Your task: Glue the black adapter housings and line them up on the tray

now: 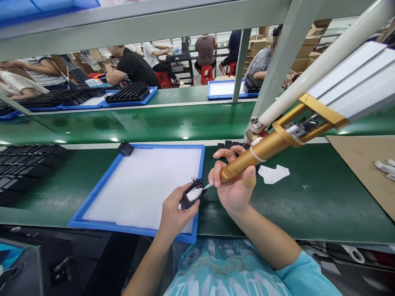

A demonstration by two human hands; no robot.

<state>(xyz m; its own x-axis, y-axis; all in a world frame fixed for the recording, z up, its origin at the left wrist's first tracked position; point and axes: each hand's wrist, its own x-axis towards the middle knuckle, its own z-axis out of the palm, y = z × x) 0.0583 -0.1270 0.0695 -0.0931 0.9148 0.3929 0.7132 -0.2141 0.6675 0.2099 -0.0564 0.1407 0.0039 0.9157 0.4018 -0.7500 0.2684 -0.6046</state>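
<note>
My left hand (175, 211) is closed around a small black plastic housing (187, 203) with a white piece and wires showing in its open side. My right hand (234, 185) grips the front end of a gold, pen-like glue dispenser (265, 154), thumb below and fingers curled over it. The dispenser's pale blue needle tip (207, 186) points down-left and reaches the housing's wired end; whether it touches is too small to tell. Below the left hand lies a blue-rimmed white tray (135, 228).
A lone black housing (126, 149) sits at the tray's far left corner. Many black housings (27, 168) stand at left. White paper (274, 174) and a brown cardboard sheet (364, 164) lie right. A metal post (282, 57) rises ahead; co-workers sit beyond the green belt (154, 125).
</note>
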